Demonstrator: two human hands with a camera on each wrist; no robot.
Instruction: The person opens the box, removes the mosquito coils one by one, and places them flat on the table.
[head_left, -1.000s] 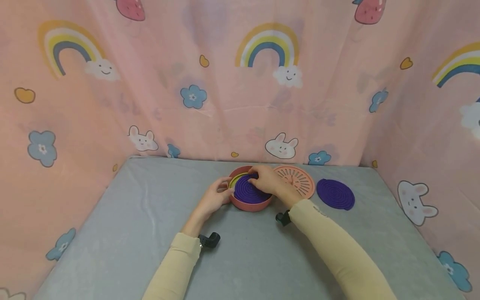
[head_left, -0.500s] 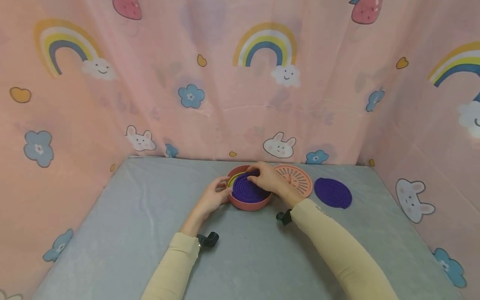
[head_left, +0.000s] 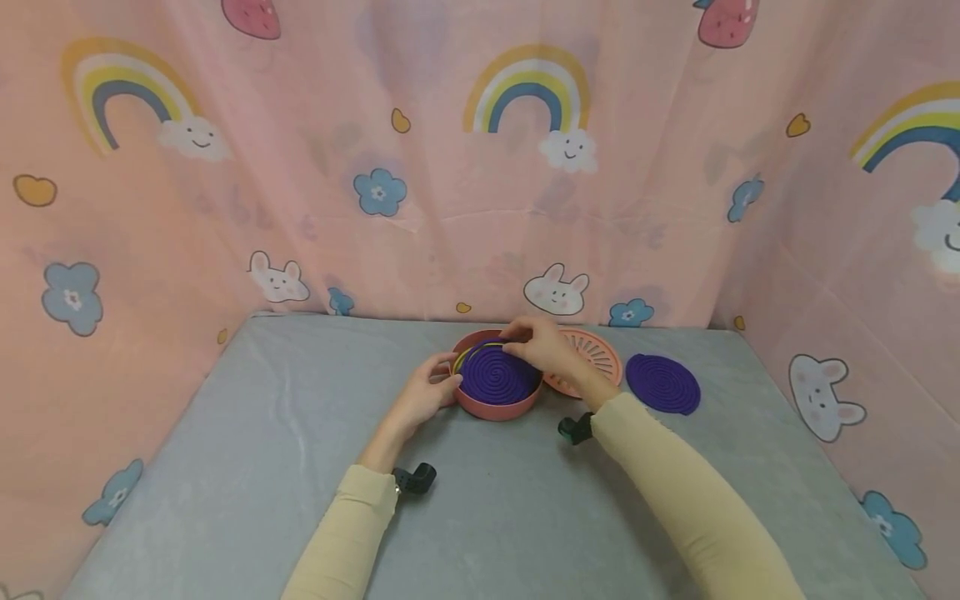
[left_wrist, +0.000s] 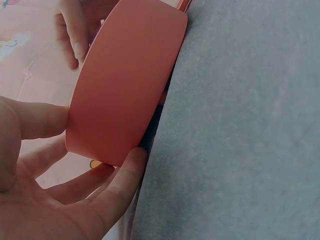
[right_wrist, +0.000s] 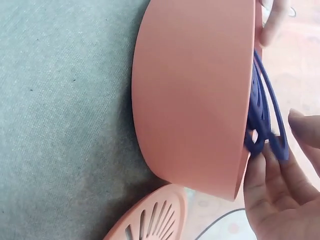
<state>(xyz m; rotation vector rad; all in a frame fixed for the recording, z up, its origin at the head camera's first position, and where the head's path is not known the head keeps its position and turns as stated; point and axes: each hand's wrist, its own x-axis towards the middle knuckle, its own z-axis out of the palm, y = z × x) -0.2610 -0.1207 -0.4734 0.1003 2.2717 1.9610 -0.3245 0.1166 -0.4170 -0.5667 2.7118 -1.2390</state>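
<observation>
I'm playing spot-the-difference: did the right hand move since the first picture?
Yes. In the head view, the right hand has moved slightly right and up, judged against the printed bunny on the cloth behind.

1. left arm [head_left: 341,533]: sleeved nearly to the left wrist [head_left: 384,450], reaching forward and slanting inward to the right.
2. right arm [head_left: 697,500]: also sleeved, bare from just before the right wrist [head_left: 594,389], reaching forward and slanting inward to the left.
3. left hand [head_left: 423,396]: gripping, palm turned right, left thumb [left_wrist: 42,120] uppermost and spread well away from the left fingers [left_wrist: 125,182], which bend below it.
4. right hand [head_left: 547,348]: loose, palm turned inward, right thumb [right_wrist: 306,129] standing apart from the right fingers [right_wrist: 255,182].
5. both hands near each other, not touching, the right slightly farther forward.
</observation>
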